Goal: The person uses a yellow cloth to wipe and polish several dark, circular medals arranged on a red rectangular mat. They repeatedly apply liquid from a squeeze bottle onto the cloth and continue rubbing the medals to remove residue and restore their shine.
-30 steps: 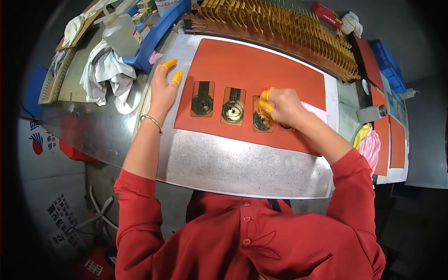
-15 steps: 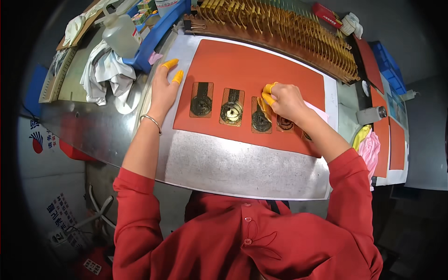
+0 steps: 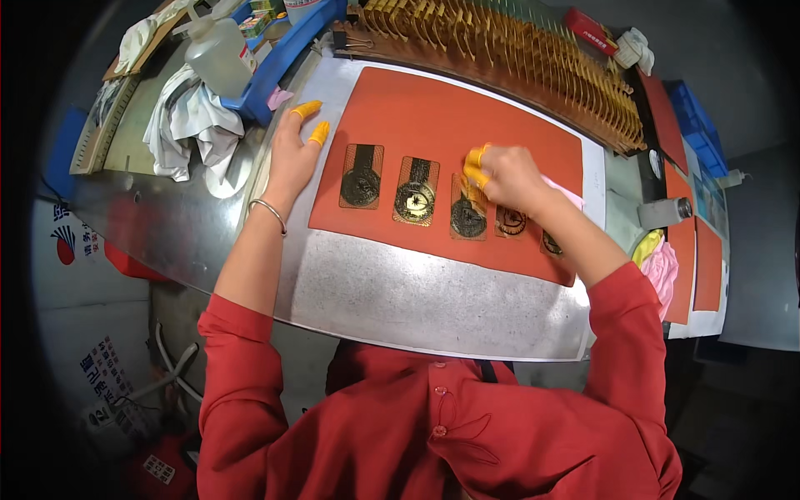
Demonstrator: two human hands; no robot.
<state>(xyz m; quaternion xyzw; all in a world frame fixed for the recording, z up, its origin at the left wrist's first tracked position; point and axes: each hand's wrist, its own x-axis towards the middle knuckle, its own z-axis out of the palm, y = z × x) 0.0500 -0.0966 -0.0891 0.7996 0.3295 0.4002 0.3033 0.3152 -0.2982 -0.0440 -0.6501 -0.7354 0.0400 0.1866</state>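
A metal table [image 3: 158, 217] was seen, and on it a red mat [image 3: 467, 108] was laid. Along the far edge of the mat, a rack [image 3: 500, 67] was placed, in which many thin gold pieces were held upright. To the far left of the mat, a blue tray [image 3: 262, 92] was kept.

Just beside the left edge of the mat, the left hand [image 3: 296, 158] was rested; its thumb and finger were spread apart, and nothing was held by it. Over the right half of the mat, the right hand [image 3: 506, 175] was bent, with its fingers curled close together.

Five small plates were laid in a row across the mat. The first plate [image 3: 361, 177] and the second plate [image 3: 414, 192] were left uncovered. The third plate [image 3: 467, 221], right of the mat's middle, was partly covered by the right fingertips, and it was judged to be the one being worked on by hand. The fourth plate [image 3: 511, 222] and the fifth plate [image 3: 551, 244] were placed farther right, near the right wrist and forearm.

At the third plate, a narrow gold strip [image 3: 472, 196] was seen under the fingertips; whether it was clamped could not be told. For the next move, a light, steady touch was judged to be needed, with the plate kept flat.
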